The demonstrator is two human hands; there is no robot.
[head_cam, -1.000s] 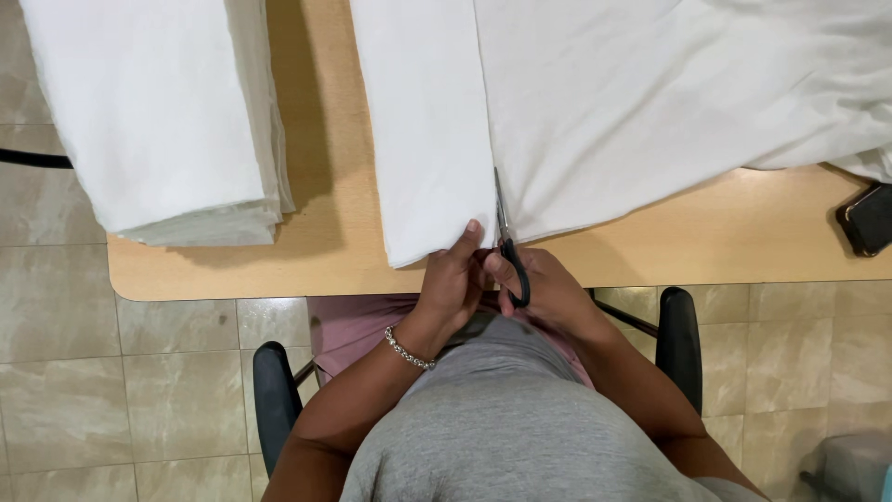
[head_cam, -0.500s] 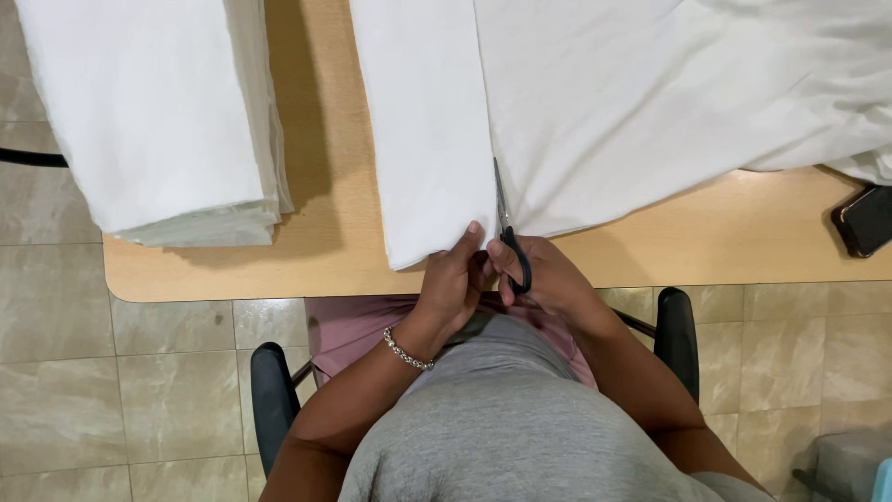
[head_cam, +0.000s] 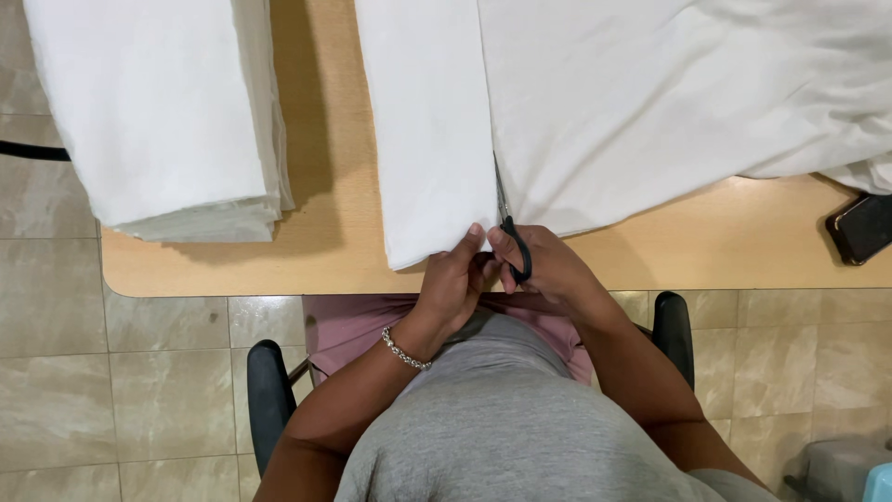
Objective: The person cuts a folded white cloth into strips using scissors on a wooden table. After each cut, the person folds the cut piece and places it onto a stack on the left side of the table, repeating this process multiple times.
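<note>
**Scissors at the near edge of the white fabric**

Taking the scissors (head_cam: 513,244) as the reference point: they sit right at the near edge of the worktop (head_cam: 316,223), black handles toward the person, blades pointing away into a slit in the white fabric (head_cam: 650,102). The right hand (head_cam: 548,270) is closed round the handles, fingers through the loops as far as I can tell. The left hand (head_cam: 455,279) is just left of the scissors, fingers pinched shut on the near edge of the fabric strip (head_cam: 427,130), which runs away from the scissors along their left side. The big uncut part of the fabric spreads to the right of the blades.

Well off to the left of the scissors there's a folded stack of white cloth (head_cam: 167,121) hanging a bit over the worktop's edge. Far right of the scissors, a dark phone (head_cam: 862,228) lies by the worktop's edge. There's a beaded bracelet (head_cam: 404,350) on the left wrist, and the black chair armrests (head_cam: 269,395) show below.
</note>
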